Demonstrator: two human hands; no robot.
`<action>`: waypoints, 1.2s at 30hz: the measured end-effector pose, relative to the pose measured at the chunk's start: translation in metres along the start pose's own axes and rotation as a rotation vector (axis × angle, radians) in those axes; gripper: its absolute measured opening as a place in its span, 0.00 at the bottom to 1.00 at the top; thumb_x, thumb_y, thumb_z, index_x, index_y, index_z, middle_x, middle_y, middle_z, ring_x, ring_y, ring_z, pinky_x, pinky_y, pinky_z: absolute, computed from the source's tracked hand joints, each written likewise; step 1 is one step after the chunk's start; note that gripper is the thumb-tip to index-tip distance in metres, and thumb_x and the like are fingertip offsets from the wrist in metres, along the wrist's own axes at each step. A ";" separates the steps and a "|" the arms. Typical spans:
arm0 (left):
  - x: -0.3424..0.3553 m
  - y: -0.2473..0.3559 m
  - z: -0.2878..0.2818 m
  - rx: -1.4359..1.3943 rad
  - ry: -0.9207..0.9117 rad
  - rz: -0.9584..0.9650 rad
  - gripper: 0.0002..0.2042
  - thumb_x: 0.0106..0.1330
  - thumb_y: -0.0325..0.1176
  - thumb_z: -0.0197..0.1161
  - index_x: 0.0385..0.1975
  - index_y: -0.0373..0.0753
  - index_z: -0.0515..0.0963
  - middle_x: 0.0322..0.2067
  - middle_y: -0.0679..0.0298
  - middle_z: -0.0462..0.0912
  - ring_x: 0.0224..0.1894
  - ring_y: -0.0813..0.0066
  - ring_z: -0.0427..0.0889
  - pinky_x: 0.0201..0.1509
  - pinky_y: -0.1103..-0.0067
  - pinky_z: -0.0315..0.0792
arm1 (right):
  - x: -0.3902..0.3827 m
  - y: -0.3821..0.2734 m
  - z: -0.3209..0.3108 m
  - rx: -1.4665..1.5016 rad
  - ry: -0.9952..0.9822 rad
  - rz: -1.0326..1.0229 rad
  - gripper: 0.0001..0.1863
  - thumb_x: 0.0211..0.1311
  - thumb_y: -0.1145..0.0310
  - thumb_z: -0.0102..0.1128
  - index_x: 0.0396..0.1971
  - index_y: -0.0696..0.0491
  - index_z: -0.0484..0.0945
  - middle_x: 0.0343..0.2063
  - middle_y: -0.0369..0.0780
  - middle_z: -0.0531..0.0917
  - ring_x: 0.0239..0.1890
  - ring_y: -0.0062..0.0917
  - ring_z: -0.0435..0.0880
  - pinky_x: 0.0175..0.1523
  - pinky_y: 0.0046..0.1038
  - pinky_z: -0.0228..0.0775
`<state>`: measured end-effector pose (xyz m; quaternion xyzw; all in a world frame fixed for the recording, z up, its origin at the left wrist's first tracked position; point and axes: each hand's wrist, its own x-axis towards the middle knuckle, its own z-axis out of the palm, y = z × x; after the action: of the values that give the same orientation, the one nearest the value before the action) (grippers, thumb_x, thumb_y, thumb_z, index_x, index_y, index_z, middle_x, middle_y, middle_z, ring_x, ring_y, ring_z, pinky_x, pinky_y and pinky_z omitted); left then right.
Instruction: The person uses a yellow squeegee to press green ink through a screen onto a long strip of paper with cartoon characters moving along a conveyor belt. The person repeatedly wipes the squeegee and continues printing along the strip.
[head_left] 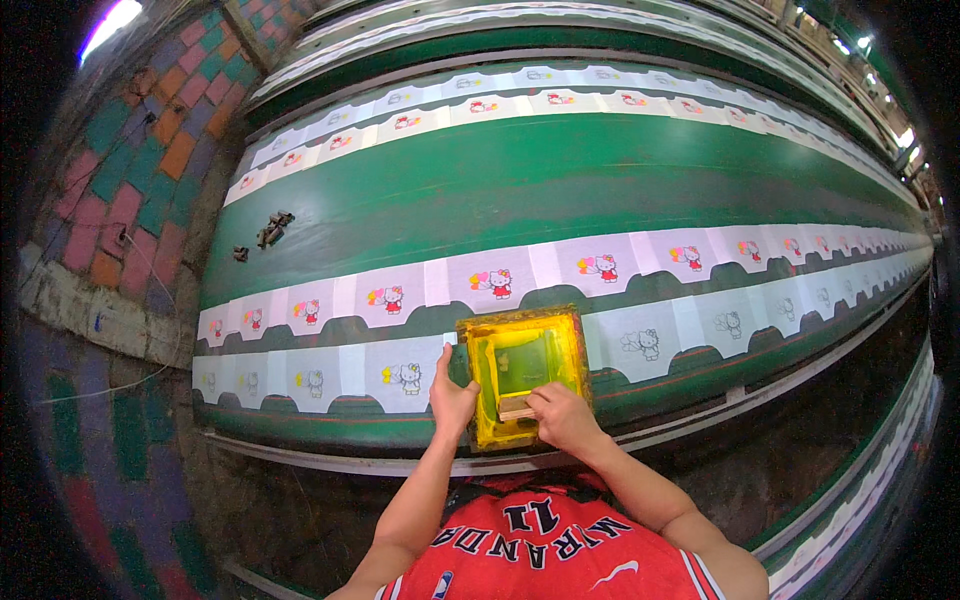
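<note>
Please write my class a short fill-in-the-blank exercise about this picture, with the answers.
1. The right hand holds a wooden squeegee inside a frame stained mostly ____.
2. The left hand is at the frame's ____ side.
3. The bare tabletop is ____.
4. The sleeveless shirt is mainly ____.

Missing words: yellow; left; green; red.

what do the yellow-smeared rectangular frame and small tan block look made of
Yellow-smeared rectangular frame: possibly wood, rough, its brownish rim crusted with colour; metal isn't excluded. Small tan block: probably wood, matte, from its dull brown face.
</note>
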<state>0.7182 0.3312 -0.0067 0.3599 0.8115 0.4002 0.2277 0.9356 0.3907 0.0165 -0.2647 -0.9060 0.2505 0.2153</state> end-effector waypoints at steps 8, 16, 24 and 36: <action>0.000 0.006 -0.001 -0.005 -0.090 -0.183 0.42 0.51 0.24 0.69 0.71 0.45 0.62 0.57 0.47 0.80 0.54 0.51 0.82 0.57 0.68 0.75 | -0.026 -0.020 -0.008 0.041 -0.028 0.003 0.19 0.42 0.79 0.61 0.41 0.59 0.79 0.39 0.45 0.81 0.45 0.42 0.80 0.50 0.38 0.76; 0.003 -0.009 0.007 0.042 -0.059 -0.048 0.43 0.51 0.25 0.70 0.72 0.43 0.61 0.55 0.45 0.80 0.53 0.47 0.82 0.56 0.64 0.75 | 0.001 0.010 0.018 -0.038 0.078 -0.079 0.22 0.41 0.80 0.60 0.43 0.59 0.79 0.41 0.46 0.80 0.45 0.43 0.80 0.51 0.40 0.75; 0.002 -0.010 0.006 0.118 -0.052 -0.012 0.44 0.50 0.25 0.71 0.72 0.45 0.61 0.53 0.46 0.82 0.42 0.52 0.86 0.48 0.67 0.77 | 0.111 0.047 -0.006 0.000 -0.005 0.080 0.06 0.49 0.76 0.62 0.29 0.57 0.77 0.34 0.46 0.80 0.41 0.45 0.79 0.49 0.45 0.73; -0.003 0.012 0.000 -0.089 -0.065 -0.080 0.43 0.50 0.22 0.69 0.71 0.40 0.63 0.62 0.47 0.76 0.57 0.56 0.82 0.58 0.71 0.74 | -0.006 0.004 -0.011 0.028 -0.074 -0.029 0.16 0.41 0.78 0.63 0.35 0.56 0.77 0.37 0.44 0.80 0.44 0.41 0.80 0.50 0.38 0.76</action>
<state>0.7252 0.3343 0.0032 0.3297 0.7988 0.4145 0.2852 0.9478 0.3938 0.0213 -0.2392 -0.9135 0.2694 0.1890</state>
